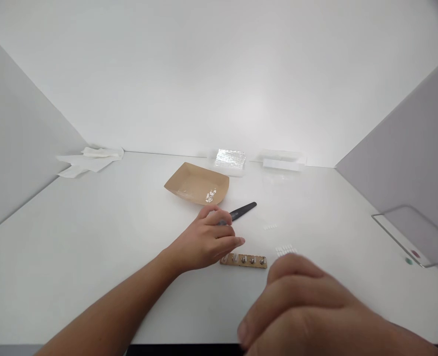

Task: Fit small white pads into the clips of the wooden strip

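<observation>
My left hand (208, 238) hovers over the middle of the table with its fingers curled. A small greyish, see-through bit shows between the fingers; its kind is unclear. Just beyond lies a black tapered tool (244, 210), partly hidden by the fingers. Under the outstretched fingertip rests a tan strip (254, 266) bearing a row of small metal pieces and clear bits; the hand covers its left end. Close to the camera, my right hand (300, 309) has its fingers bent together, and whatever they pinch is hidden. Rows of small white pieces (285, 249) lie just past it.
A brown paper tray (197, 183) with white scraps stands behind the left hand. Along the back wall are crumpled white paper (93, 159), a shiny clear-wrapped pack (230, 159) and a white block (283, 164). A wire frame (399, 242) leans at the right wall.
</observation>
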`<action>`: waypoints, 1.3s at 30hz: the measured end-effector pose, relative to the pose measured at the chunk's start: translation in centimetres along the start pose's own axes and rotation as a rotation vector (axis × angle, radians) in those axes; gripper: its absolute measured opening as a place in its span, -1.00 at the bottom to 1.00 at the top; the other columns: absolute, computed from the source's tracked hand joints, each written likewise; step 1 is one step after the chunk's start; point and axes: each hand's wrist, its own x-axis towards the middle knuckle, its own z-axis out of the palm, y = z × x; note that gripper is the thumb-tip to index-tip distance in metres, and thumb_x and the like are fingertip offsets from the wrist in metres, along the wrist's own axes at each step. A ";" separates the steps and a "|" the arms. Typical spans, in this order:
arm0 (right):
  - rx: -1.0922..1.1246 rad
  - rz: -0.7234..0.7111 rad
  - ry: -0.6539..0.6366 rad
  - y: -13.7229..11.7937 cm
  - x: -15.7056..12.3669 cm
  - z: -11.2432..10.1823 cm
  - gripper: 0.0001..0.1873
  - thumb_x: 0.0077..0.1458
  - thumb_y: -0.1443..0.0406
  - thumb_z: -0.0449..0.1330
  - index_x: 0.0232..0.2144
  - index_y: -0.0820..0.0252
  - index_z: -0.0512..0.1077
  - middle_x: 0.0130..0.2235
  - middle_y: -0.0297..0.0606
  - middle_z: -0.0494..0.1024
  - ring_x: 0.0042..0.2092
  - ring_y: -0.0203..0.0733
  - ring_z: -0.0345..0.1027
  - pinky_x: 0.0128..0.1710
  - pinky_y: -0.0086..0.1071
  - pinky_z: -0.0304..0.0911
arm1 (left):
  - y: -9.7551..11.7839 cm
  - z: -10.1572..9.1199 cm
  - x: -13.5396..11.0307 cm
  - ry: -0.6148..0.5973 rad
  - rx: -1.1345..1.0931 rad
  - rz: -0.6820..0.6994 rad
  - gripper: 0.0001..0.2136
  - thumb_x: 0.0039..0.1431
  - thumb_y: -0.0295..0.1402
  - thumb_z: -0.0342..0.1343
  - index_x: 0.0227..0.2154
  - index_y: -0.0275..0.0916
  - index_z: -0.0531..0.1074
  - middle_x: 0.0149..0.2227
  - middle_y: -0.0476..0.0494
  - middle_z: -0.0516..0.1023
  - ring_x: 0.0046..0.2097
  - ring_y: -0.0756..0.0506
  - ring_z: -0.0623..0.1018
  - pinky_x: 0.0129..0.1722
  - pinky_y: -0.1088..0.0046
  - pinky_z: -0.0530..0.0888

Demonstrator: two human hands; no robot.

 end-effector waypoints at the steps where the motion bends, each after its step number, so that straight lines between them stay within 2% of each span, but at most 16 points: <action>1: -0.004 -0.030 0.075 0.8 0.2 0.4 -0.89 0.36 0.19 0.22 -0.16 -0.08 0.57 -0.24 -0.35 0.66 -0.18 -0.16 0.54 -0.10 -0.28 0.44 | -0.1 0.0 0.0 0.002 -0.007 0.001 -0.86 0.33 -0.49 0.24 -0.15 -0.09 0.54 -0.39 0.02 0.65 -0.05 -0.16 0.56 0.12 0.15 0.33; 2: -0.022 -0.062 0.166 2.0 0.3 1.0 -0.85 0.38 0.24 0.17 -0.20 -0.02 0.55 -0.27 -0.34 0.66 -0.21 -0.16 0.53 -0.10 -0.23 0.41 | -0.3 0.1 -0.1 0.002 -0.018 0.001 -0.87 0.34 -0.47 0.24 -0.14 -0.08 0.55 -0.40 0.02 0.65 -0.04 -0.15 0.57 0.11 0.16 0.34; 4: -0.105 -0.221 0.262 4.9 0.2 2.5 -0.87 0.35 0.30 0.15 -0.27 0.10 0.49 -0.34 -0.34 0.63 -0.30 -0.20 0.48 -0.21 -0.20 0.32 | -0.5 0.1 -0.2 0.001 -0.046 -0.003 -0.86 0.35 -0.45 0.24 -0.10 -0.08 0.56 -0.42 0.03 0.65 -0.02 -0.15 0.59 0.07 0.21 0.38; 7: -0.124 -0.192 0.246 9.2 -0.6 5.1 -0.91 0.27 0.35 0.17 -0.32 0.11 0.42 -0.37 -0.35 0.57 -0.35 -0.22 0.41 -0.25 -0.22 0.23 | -0.6 0.0 -0.3 -0.024 -0.102 -0.022 -0.82 0.37 -0.44 0.22 -0.04 -0.09 0.57 -0.46 0.02 0.63 -0.01 -0.13 0.61 0.03 0.27 0.44; 9: -0.090 -0.131 0.208 11.0 -1.3 6.3 -0.98 0.26 0.32 0.19 -0.27 0.10 0.41 -0.33 -0.35 0.56 -0.32 -0.23 0.40 -0.20 -0.23 0.23 | -0.5 -0.2 -0.2 -0.076 -0.157 -0.027 -0.89 0.37 -0.39 0.24 -0.10 -0.11 0.60 -0.48 0.00 0.60 -0.06 -0.13 0.60 -0.01 0.31 0.48; 10: -0.079 -0.083 0.155 11.5 -1.6 6.6 -0.95 0.27 0.27 0.23 -0.23 0.10 0.42 -0.29 -0.33 0.55 -0.28 -0.23 0.41 -0.15 -0.23 0.24 | -0.5 -0.3 -0.2 -0.106 -0.187 -0.025 -0.94 0.35 -0.35 0.26 -0.16 -0.12 0.60 -0.49 -0.02 0.59 -0.09 -0.13 0.59 -0.05 0.32 0.50; 13: -0.061 -0.006 0.050 11.9 -2.2 6.8 -0.76 0.25 0.11 0.30 -0.14 0.09 0.43 -0.20 -0.29 0.54 -0.18 -0.20 0.43 -0.02 -0.18 0.23 | -0.3 -0.5 0.0 -0.176 -0.262 -0.022 -0.89 0.26 -0.25 0.34 -0.30 -0.13 0.57 -0.47 -0.05 0.58 -0.18 -0.15 0.55 -0.15 0.31 0.52; 17: -0.087 -0.001 -0.013 11.5 -2.3 6.3 -0.69 0.26 0.03 0.31 -0.13 0.09 0.43 -0.20 -0.28 0.53 -0.19 -0.19 0.40 -0.01 -0.18 0.21 | -0.1 -0.5 0.2 -0.186 -0.282 -0.037 -0.90 0.24 -0.27 0.34 -0.31 -0.13 0.56 -0.38 -0.09 0.61 -0.17 -0.16 0.53 -0.18 0.30 0.52; 21: -0.138 -0.012 -0.021 11.5 -2.2 6.2 -0.73 0.30 0.05 0.28 -0.13 0.09 0.44 -0.20 -0.28 0.52 -0.19 -0.19 0.40 -0.02 -0.20 0.21 | -0.1 -0.5 0.3 -0.191 -0.317 -0.060 -0.90 0.26 -0.29 0.33 -0.33 -0.15 0.56 -0.35 -0.09 0.62 -0.17 -0.14 0.52 -0.18 0.32 0.51; 32: -0.084 -0.002 -0.020 12.2 -2.4 6.6 -0.74 0.28 0.06 0.30 -0.15 0.10 0.48 -0.20 -0.27 0.53 -0.20 -0.20 0.39 -0.03 -0.20 0.21 | -0.2 -0.4 0.2 -0.235 -0.401 -0.151 -0.89 0.20 -0.32 0.39 -0.25 -0.16 0.61 -0.35 -0.09 0.65 -0.11 -0.18 0.49 -0.14 0.30 0.52; 35: -0.071 0.003 -0.003 12.2 -2.4 6.6 -0.74 0.28 0.08 0.31 -0.13 0.09 0.47 -0.21 -0.29 0.53 -0.20 -0.21 0.39 -0.01 -0.20 0.22 | -0.6 -0.6 0.1 -0.269 -0.404 -0.153 -0.81 0.14 -0.27 0.44 -0.24 -0.18 0.60 -0.33 -0.09 0.65 -0.10 -0.18 0.48 -0.13 0.31 0.51; 39: -0.066 -0.002 0.023 12.2 -2.4 6.8 -0.70 0.27 0.08 0.33 -0.07 0.09 0.46 -0.14 -0.25 0.56 -0.15 -0.19 0.42 0.02 -0.19 0.24 | -1.3 -1.2 -0.1 -0.355 -0.442 -0.202 -0.61 -0.06 -0.15 0.54 -0.21 -0.18 0.60 -0.30 -0.10 0.62 -0.09 -0.20 0.48 -0.14 0.33 0.50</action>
